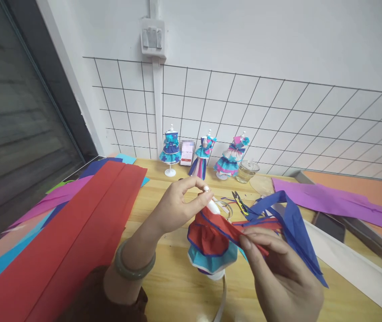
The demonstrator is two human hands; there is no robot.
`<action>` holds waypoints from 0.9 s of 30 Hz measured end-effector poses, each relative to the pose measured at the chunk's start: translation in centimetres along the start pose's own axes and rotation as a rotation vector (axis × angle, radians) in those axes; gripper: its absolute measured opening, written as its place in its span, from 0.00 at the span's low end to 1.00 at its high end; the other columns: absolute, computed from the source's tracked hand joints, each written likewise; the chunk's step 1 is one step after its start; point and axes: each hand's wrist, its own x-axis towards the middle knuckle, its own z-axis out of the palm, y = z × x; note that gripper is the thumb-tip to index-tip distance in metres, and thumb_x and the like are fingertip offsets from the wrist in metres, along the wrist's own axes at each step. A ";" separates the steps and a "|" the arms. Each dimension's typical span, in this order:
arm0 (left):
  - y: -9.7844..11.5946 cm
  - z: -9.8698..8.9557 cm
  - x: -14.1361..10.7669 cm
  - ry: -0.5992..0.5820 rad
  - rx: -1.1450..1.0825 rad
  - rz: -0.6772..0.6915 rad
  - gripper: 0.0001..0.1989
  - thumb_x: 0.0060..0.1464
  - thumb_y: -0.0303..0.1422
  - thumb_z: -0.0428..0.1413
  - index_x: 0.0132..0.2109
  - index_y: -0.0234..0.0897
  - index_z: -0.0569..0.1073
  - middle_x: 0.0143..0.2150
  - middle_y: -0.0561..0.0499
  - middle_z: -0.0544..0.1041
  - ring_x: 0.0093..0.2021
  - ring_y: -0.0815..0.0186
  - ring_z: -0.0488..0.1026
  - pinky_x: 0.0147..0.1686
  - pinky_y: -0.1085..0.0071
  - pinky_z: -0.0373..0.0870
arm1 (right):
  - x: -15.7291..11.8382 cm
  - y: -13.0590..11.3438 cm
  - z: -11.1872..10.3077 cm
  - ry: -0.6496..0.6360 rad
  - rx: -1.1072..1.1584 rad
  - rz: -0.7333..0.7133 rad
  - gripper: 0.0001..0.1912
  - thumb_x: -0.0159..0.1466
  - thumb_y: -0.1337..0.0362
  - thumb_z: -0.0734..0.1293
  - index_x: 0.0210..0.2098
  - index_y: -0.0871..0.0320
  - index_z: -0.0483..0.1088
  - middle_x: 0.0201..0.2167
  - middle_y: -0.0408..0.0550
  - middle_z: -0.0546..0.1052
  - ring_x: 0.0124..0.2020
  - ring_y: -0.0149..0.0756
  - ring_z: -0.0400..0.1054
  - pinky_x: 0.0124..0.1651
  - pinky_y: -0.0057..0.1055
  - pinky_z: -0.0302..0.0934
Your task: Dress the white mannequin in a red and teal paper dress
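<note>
A small white dress-form mannequin [214, 207] stands tilted in front of me, wearing a layered skirt [211, 239] of red over light blue with dark blue edging. My left hand [177, 203] pinches the white knob at the top of the mannequin between thumb and fingertips. From its bodice a red strip [226, 226] with a blue edge stretches to the right. Thumb and forefinger of my right hand [283, 270] are closed on the end of that strip. Just behind the mannequin lie yellow-and-black thread snips [240, 203] and a ring-shaped item [226, 208].
Three dressed mannequins, in blue [170, 145], with a striped skirt [204, 154] and with pink ruffles [232, 156], stand at the wall beside a phone [187, 153] and a glass [247, 171]. Red sheets [86, 214] lie left; blue strips [293, 219] and purple paper [331, 199] lie right.
</note>
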 end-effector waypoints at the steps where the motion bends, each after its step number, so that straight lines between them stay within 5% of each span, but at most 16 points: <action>1: 0.1 0.0 0.0 0.007 0.011 0.005 0.06 0.57 0.34 0.51 0.34 0.36 0.69 0.34 0.51 0.74 0.38 0.68 0.70 0.42 0.70 0.65 | 0.1 0.0 0.0 0.025 0.004 0.038 0.09 0.56 0.75 0.69 0.33 0.55 0.73 0.29 0.42 0.75 0.31 0.29 0.70 0.35 0.23 0.67; 16: 0.4 0.3 -0.3 0.018 0.028 0.059 0.05 0.57 0.33 0.51 0.34 0.37 0.67 0.33 0.52 0.72 0.36 0.68 0.69 0.38 0.72 0.66 | -0.3 -0.3 0.0 0.205 -0.083 -0.146 0.13 0.51 0.78 0.72 0.33 0.57 0.74 0.26 0.43 0.76 0.28 0.34 0.70 0.32 0.33 0.68; 22: 0.9 0.2 -0.5 0.010 0.075 0.077 0.07 0.58 0.34 0.50 0.33 0.37 0.67 0.33 0.51 0.72 0.35 0.68 0.69 0.37 0.71 0.65 | -0.6 -0.2 -0.9 0.135 -0.140 -0.207 0.14 0.52 0.78 0.71 0.35 0.56 0.73 0.28 0.45 0.77 0.28 0.39 0.72 0.32 0.37 0.69; 27: 1.1 0.4 -0.6 0.029 0.100 0.101 0.06 0.57 0.34 0.51 0.33 0.37 0.67 0.32 0.52 0.72 0.34 0.68 0.69 0.36 0.71 0.65 | 0.5 -1.4 -1.8 -0.026 -0.211 -0.317 0.15 0.54 0.79 0.68 0.37 0.56 0.71 0.28 0.43 0.76 0.27 0.33 0.73 0.32 0.29 0.70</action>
